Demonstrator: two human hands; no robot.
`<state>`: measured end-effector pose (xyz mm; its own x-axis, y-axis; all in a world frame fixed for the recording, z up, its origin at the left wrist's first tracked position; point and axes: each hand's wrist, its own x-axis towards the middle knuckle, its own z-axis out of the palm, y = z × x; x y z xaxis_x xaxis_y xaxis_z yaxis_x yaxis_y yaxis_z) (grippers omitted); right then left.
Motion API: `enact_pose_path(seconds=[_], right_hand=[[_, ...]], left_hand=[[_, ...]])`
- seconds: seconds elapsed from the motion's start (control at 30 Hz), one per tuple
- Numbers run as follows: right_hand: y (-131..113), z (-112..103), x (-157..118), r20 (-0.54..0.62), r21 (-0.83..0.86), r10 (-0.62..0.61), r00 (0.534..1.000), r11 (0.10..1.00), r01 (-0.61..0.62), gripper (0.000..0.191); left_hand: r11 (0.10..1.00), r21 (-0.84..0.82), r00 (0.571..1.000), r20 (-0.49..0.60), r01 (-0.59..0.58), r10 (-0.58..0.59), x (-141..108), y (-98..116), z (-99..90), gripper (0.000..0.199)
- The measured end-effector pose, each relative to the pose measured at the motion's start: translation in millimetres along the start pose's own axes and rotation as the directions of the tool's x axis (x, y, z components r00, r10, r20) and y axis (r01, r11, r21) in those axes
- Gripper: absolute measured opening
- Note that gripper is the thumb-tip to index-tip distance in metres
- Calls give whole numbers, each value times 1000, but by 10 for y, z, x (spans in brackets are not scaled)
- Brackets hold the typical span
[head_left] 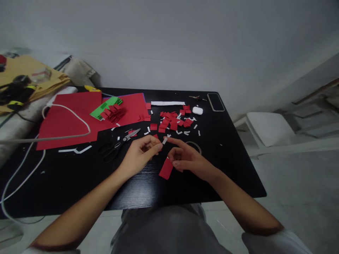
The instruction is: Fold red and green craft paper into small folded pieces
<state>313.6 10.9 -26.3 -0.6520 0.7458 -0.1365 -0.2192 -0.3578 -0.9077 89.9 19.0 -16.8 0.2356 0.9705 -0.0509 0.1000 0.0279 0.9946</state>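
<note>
My left hand (145, 149) is closed in a pinch, with a small white strip (164, 140) at the tips of its thumb and forefinger. The forefinger of my right hand (186, 157) reaches to the far end of that strip. Between its thumb and curled fingers, my right hand grips a red paper piece (166, 169), which hangs over the near part of the table. Beyond both hands lies a heap of folded red paper pieces (173, 121) mixed with white scraps. Black-handled scissors (124, 139) lie open to the left of my left hand.
Red sheets (69, 118) and a green paper piece (102, 111) cover the black table's (137, 190) left side. A phone (215, 102), keys (197, 98) and a white case (197, 110) lie at the back right. A tape ring (198, 146) is partly behind my right hand. White cables (66, 137) cross the left.
</note>
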Motion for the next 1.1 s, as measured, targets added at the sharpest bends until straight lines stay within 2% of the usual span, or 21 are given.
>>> enact_pose_path(seconds=[0.27,0.33,0.4,0.47,0.53,0.57,0.63,0.7,0.8,0.9,1.1], right_hand=[[49,-46,22,-18,31,17,1000,999,-17,76],[60,-50,27,-37,-18,8,999,1000,-9,75],[74,-50,28,-100,-152,-33,994,988,18,71],[87,-49,19,-200,-381,-109,974,924,25,71],[95,-46,-2,-228,-627,-183,956,779,-1,76],[98,-44,-15,-190,-726,-184,964,688,-12,78],[107,-33,-41,-66,-855,-105,992,519,-2,77],[129,-13,-56,24,-911,13,1000,413,16,75],[179,17,-54,26,-929,98,995,369,-12,75],[206,20,-33,-19,-927,104,994,370,-56,73],[125,-25,38,-103,-929,121,987,344,-139,25]], left_hand=[[1000,-13,999,26,-26,27,137,-3,33,28],[999,6,998,52,-33,32,165,5,21,27],[999,29,996,81,-40,37,189,5,-7,24],[997,58,993,112,-42,35,204,-8,-47,23],[996,79,992,119,-40,30,209,-38,-90,23],[996,85,994,106,-41,32,209,-61,-108,24],[995,83,997,58,-49,44,206,-116,-134,24],[996,70,998,6,-63,63,203,-177,-146,25],[991,87,993,-41,-102,106,205,-250,-156,24],[980,136,986,-61,-148,157,216,-293,-186,22],[958,163,961,-108,-235,254,226,-346,-256,20]])
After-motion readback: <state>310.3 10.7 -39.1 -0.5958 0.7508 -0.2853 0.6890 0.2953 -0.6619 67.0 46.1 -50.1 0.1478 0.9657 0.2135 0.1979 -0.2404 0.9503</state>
